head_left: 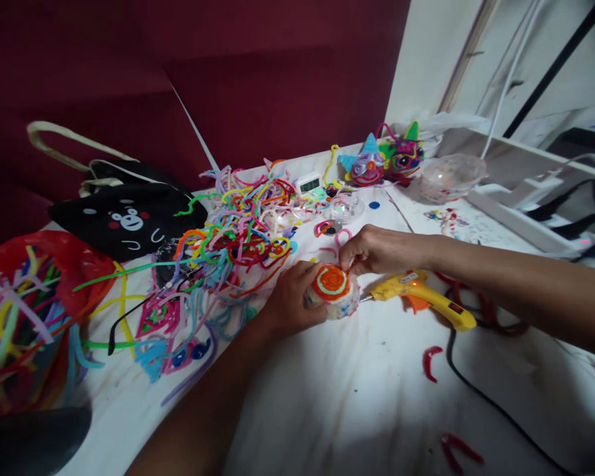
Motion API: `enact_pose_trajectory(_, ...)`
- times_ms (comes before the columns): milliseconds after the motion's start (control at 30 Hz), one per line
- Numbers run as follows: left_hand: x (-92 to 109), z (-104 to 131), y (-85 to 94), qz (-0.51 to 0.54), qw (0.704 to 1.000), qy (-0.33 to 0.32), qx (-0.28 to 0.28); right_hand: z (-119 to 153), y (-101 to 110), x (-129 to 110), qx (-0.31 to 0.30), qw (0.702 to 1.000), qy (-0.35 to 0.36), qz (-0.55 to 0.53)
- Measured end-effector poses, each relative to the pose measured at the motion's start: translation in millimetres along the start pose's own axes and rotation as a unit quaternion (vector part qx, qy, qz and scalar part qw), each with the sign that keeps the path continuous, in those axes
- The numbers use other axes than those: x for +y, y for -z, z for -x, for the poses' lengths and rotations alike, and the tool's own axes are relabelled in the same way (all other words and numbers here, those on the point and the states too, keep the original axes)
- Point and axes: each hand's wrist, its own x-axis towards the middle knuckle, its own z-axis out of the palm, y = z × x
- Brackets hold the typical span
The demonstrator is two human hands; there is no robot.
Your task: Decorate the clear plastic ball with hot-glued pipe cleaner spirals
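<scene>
My left hand [296,299] wraps around a small round craft piece [331,283], whose top shows an orange spiral with a pale ring and whose side is whitish with coloured specks. My right hand [359,251] is closed in a pinch at the far right edge of that piece; what lies between its fingertips is hidden. A pink pipe cleaner loop [344,237] shows just behind the right fingers. Close by on the right, a yellow glue gun [421,297] lies on its side, its metal tip near the craft piece.
Tangled pipe cleaners [248,225] cover the table's left half, beside a red bag [74,268] and a black tote [129,215]. Two decorated figures [367,165], a clear bowl [451,177] and a power strip [530,218] stand behind. Red bent pieces [430,363] and a black cord [496,396] lie at right.
</scene>
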Motion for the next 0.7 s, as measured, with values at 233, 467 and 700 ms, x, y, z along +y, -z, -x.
enact_pose_trajectory(233, 2.3, 0.1, -0.4, 0.000, 1.000, 0.000, 0.003, 1.0, 0.3, -1.5, -0.001, 1.000, -0.004, -0.005)
enact_pose_trajectory(467, -0.9, -0.4, -3.0, 0.008, 1.000, 0.009, 0.008, 0.0, -1.2, 0.5, -0.001, 1.000, -0.003, -0.009)
enact_pose_trajectory(700, 1.8, -0.6, -4.0, 0.031, 0.999, 0.027, 0.014, -1.6, -1.9, 4.4, -0.006, 1.000, -0.023, 0.011)
